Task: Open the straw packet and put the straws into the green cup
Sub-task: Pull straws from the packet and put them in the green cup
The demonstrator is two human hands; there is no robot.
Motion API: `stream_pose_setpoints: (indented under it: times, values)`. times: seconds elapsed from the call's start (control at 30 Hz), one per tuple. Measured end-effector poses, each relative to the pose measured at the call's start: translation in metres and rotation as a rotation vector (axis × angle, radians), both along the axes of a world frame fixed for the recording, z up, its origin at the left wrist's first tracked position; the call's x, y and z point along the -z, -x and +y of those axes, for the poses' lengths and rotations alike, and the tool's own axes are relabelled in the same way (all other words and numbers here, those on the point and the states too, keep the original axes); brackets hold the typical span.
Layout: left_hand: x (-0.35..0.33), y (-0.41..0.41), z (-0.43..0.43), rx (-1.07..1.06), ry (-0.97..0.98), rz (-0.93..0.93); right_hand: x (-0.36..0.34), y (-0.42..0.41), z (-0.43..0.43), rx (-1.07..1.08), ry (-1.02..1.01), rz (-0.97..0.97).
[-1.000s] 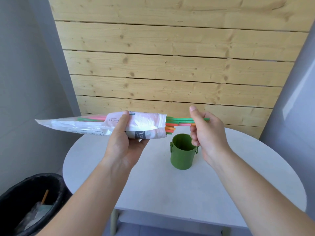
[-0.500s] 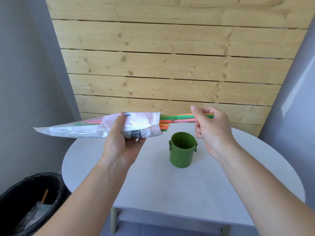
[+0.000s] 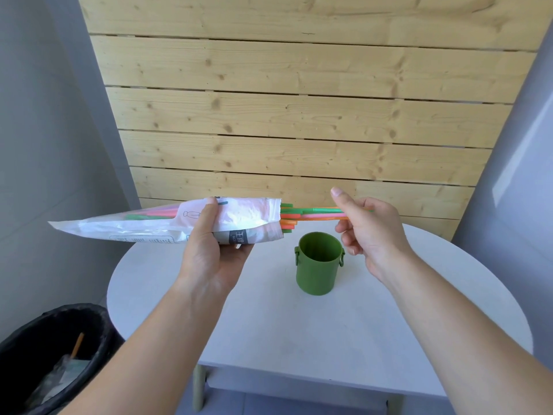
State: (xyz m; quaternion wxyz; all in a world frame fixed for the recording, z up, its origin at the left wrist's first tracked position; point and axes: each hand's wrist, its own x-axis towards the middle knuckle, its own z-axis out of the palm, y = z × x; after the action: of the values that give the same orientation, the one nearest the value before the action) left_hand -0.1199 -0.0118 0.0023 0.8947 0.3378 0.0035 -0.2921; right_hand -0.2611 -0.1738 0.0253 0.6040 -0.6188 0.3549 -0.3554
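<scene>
Head view: your left hand (image 3: pixel 209 256) grips the straw packet (image 3: pixel 134 227); your right hand (image 3: pixel 371 232) pinches straws (image 3: pixel 318 216) jutting from its 3 o'clock mouth, green cup (image 3: pixel 317 271) at their 6 o'clock.

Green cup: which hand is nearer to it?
Right. The right hand pinches straws just above the green cup, at its right rim; the left hand holds the straw packet farther off, to its left.
</scene>
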Motion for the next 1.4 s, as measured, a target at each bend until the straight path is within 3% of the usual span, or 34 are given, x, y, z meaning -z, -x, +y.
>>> stream_pose_setpoints:
  times: [0.53, 1.4]
  values:
    - [0.004, -0.024, 0.004, -0.080, 0.013, 0.041, -0.024, 0.035, -0.051, -0.110, 0.056, -0.119]
    - [0.022, -0.008, -0.016, -0.034, -0.020, 0.022, -0.032, 0.119, -0.105, 0.056, 0.246, 0.182]
